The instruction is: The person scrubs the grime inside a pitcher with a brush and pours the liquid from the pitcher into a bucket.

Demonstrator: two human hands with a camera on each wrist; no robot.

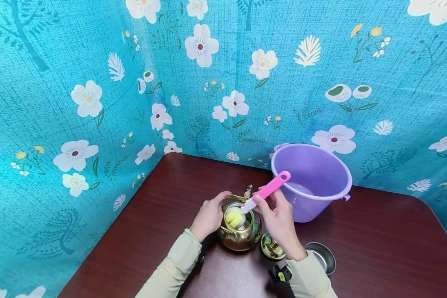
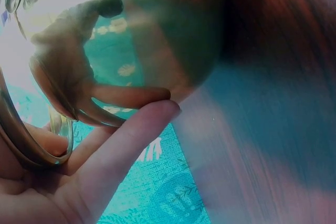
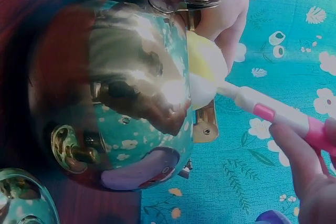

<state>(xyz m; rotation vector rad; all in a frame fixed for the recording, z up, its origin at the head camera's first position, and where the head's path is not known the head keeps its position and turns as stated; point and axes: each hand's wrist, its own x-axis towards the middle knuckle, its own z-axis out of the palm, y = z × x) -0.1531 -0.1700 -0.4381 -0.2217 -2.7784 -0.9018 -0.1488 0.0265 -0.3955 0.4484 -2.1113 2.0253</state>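
A shiny round brass pot [image 1: 239, 240] with a metal loop handle [image 2: 16, 129] stands upright on the table, its mouth uncovered. My left hand [image 1: 208, 215] grips it at the left side; in the left wrist view a finger lies along the belly, and the loop passes by the palm. My right hand [image 1: 277, 215] pinches a sponge brush [image 1: 270, 187] by its pink and white handle. The brush's yellow and white sponge head [image 3: 207, 69] sits at the mouth of the pot, partly inside. A brass lid [image 1: 271, 247] lies just right of the pot, under my right wrist.
Behind my right hand stands a purple bucket [image 1: 307, 194]. A small metal bowl [image 1: 325, 256] is on the table [image 1: 149, 215] near my right sleeve. Blue flowered cloth [image 1: 223, 82] covers the walls behind and to the left.
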